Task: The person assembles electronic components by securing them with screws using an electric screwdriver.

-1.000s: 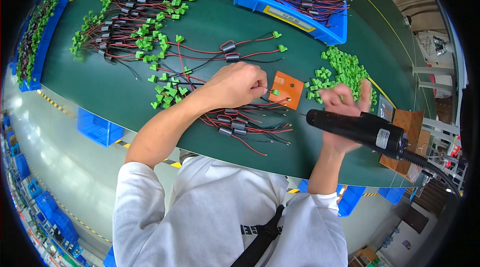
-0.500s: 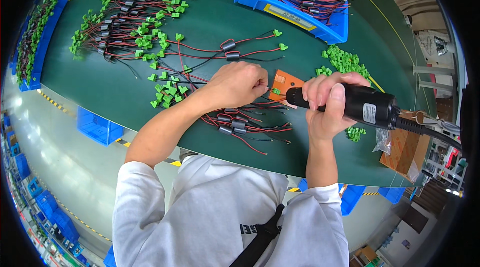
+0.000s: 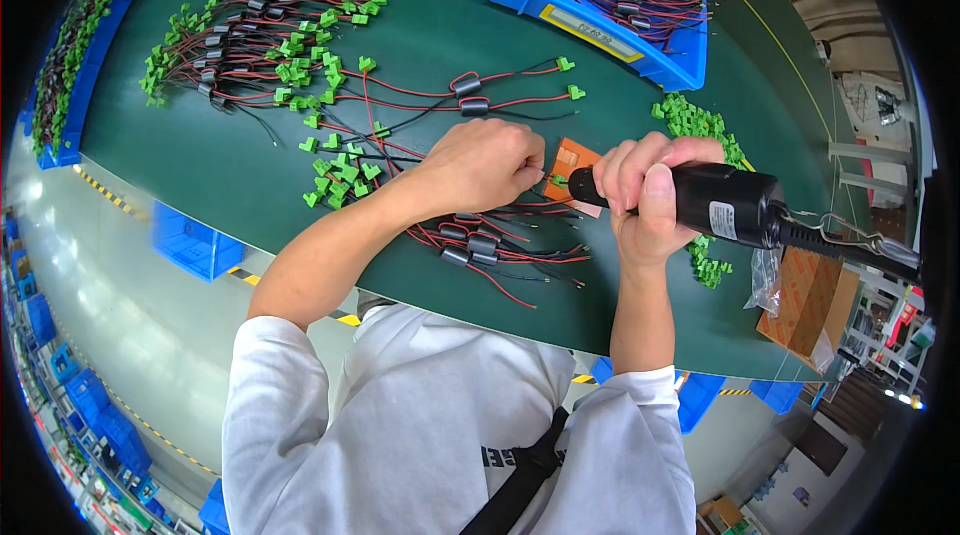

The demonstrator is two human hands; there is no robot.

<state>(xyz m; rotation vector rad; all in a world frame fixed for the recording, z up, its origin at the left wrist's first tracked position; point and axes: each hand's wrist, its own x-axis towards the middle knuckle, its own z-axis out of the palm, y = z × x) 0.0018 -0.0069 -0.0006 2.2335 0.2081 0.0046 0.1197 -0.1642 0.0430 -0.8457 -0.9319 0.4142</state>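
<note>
The black driver (image 3: 722,193) points left, long axis nearly crosswise. The right hand (image 3: 650,197), splayed a second ago, now wraps it (left hand (image 3: 488,167) curled, its pinch hidden).

The person wears a loose pale grey-white top (image 3: 430,405), its soft cloth creased into folds across the lower middle of the frame. Wide sleeves (image 3: 275,375) in the same cloth end near the elbows, leaving the left hand (image 3: 487,167) and right hand (image 3: 648,205) bare. Dark printed lettering (image 3: 497,458) marks the chest, partly crossed by a slanting black strap (image 3: 510,497).
</note>
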